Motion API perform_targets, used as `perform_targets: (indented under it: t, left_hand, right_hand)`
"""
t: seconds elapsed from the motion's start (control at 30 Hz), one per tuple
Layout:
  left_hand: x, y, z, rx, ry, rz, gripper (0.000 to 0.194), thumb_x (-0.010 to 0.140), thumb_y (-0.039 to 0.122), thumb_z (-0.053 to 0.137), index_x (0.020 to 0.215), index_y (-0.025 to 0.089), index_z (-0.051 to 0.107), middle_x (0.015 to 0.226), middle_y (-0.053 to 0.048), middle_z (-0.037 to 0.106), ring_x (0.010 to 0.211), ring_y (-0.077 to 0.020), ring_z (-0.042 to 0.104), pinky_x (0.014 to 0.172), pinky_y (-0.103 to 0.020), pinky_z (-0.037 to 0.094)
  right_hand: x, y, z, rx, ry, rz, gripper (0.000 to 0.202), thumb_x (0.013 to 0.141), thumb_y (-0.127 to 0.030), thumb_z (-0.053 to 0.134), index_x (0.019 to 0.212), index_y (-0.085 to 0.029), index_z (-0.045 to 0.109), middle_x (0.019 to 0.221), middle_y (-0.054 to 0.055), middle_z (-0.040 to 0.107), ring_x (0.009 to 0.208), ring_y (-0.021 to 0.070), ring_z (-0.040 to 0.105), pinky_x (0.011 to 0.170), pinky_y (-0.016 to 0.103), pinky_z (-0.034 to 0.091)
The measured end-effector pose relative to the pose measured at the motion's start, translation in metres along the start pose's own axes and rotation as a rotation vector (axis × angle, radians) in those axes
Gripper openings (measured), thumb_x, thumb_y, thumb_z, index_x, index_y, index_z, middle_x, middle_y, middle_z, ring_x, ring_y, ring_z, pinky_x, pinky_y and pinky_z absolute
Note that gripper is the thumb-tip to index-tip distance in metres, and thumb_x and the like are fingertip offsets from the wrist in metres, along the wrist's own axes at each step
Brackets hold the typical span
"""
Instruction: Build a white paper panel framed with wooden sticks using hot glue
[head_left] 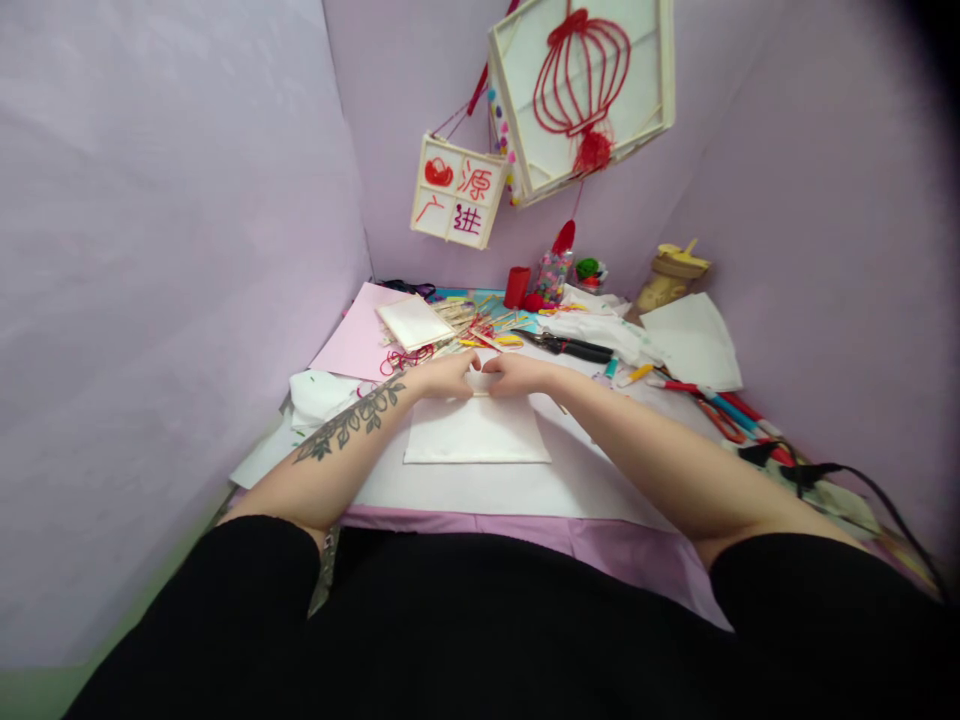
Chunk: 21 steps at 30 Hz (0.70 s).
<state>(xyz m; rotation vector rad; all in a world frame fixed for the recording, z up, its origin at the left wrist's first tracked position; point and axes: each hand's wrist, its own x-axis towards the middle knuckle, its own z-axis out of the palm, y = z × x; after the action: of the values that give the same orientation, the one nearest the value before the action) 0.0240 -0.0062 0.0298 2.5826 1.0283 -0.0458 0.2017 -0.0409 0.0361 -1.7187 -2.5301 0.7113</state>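
A white rectangular panel [478, 432] lies flat on the white-covered table in front of me. At its far edge my left hand [450, 376] and my right hand [516, 375] face each other, a small gap between their fingertips. Both hands have curled fingers and rest against the panel's far part. A small white piece [482, 381] shows between them. The fingers' undersides are hidden, so the exact grip of each hand is hard to make out.
Beyond my hands lie black-handled pliers [570, 347], thin sticks [480, 315] and a small white framed panel [416, 322]. Markers [724, 405] lie to the right. A large lantern frame [585, 90] and a smaller one [459, 192] hang above.
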Motion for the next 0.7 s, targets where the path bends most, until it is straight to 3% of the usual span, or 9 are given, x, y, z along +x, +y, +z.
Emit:
perform_targets:
  t: [0.3,0.7]
  left_hand:
    - [0.006,-0.003,0.003,-0.028,0.012,-0.011,0.056,0.065,0.024,0.058,0.119,0.018,0.048,0.107,-0.007,0.061,0.090,-0.0210,0.059,0.067,-0.026,0.043]
    - [0.007,-0.002,0.008,0.004,0.038,-0.018,0.050,0.064,0.024,0.058,0.113,0.016,0.051,0.103,-0.008,0.063,0.089,-0.0227,0.060,0.065,-0.027,0.043]
  right_hand:
    - [-0.002,0.007,-0.007,0.032,-0.030,-0.033,0.032,0.069,-0.019,0.055,0.099,-0.018,0.067,0.093,0.003,0.069,0.082,0.0184,0.061,0.063,0.022,0.041]
    - [-0.002,0.013,-0.002,0.131,0.037,-0.113,0.039,0.065,-0.012,0.055,0.102,-0.018,0.064,0.093,0.002,0.067,0.076,0.0152,0.058,0.060,0.020,0.040]
